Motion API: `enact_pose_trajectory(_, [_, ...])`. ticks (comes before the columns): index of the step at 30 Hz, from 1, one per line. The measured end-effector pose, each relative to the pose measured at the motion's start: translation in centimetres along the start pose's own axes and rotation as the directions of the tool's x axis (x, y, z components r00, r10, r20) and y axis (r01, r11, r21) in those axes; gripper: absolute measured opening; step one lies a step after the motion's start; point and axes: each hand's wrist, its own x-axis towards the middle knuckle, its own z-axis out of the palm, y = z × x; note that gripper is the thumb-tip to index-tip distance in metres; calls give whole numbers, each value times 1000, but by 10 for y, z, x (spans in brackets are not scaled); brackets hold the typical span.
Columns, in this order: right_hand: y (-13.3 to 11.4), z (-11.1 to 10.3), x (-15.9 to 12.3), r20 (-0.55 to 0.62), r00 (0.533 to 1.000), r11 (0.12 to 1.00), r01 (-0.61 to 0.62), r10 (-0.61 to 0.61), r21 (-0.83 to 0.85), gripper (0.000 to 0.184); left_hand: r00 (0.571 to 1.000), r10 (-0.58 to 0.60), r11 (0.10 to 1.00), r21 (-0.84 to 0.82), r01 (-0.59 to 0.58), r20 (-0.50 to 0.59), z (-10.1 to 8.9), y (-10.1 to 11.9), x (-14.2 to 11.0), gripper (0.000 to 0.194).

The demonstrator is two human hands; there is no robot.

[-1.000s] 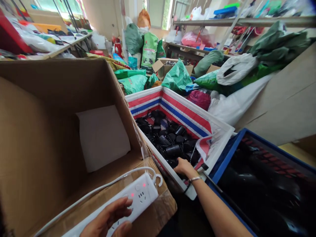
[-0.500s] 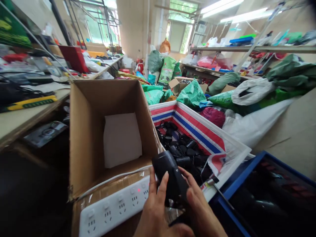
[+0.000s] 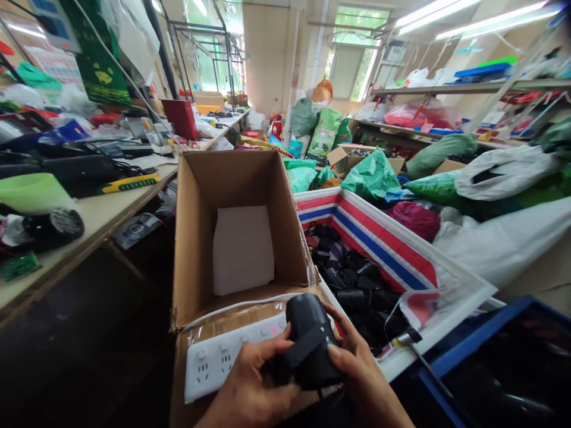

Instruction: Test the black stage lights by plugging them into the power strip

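Note:
A black cylindrical device (image 3: 309,342) is held between both my hands at the bottom centre. My left hand (image 3: 250,386) wraps its near left side with the thumb on top. My right hand (image 3: 361,371) grips its right side, fingers curled round it. Just under and left of the device lies a white power strip (image 3: 223,359) on the flap of an open cardboard box (image 3: 200,238). A white sheet (image 3: 243,249) lies inside that box. To the right, a bin lined with red, white and blue striped plastic (image 3: 379,244) holds several more black devices (image 3: 352,279).
A workbench (image 3: 102,214) with tools and clutter runs along the left. A blue crate (image 3: 491,368) sits at the lower right. Green and white bags (image 3: 446,178) are piled behind the bin, with shelves (image 3: 446,89) above them.
My right hand came out of the striped bin with a black device; both hands now hold it over the power strip. The view has swung up and left.

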Motion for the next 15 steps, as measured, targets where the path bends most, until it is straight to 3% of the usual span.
enact_pose_trajectory(4, [-2, 6, -2, 65, 998, 997, 20, -25, 71, 95, 998, -54, 993, -110, 51, -31, -11, -5, 0, 24])
enact_pose_trajectory(7, [-2, 6, 1, 102, 995, 999, 13, -18, 49, 98, 1000, 6, 989, 147, -4, -18, -19, -5, -2, 23])
enact_pose_trajectory(10, [-3, -3, 1, 166, 986, 999, -22, 18, 27, 99, 999, 17, 901, 433, -35, 46, -23, 0, -9, 14])
enact_pose_trajectory(13, [-10, -23, -11, 318, 948, 999, -11, 27, -50, 108, 999, 16, 906, 423, 3, -41, -23, 7, -17, 15])
enact_pose_trajectory(15, [-13, -39, -23, 364, 929, 969, 20, 73, -246, 110, 993, 5, 936, 351, 38, -122, -21, 10, -19, 14])
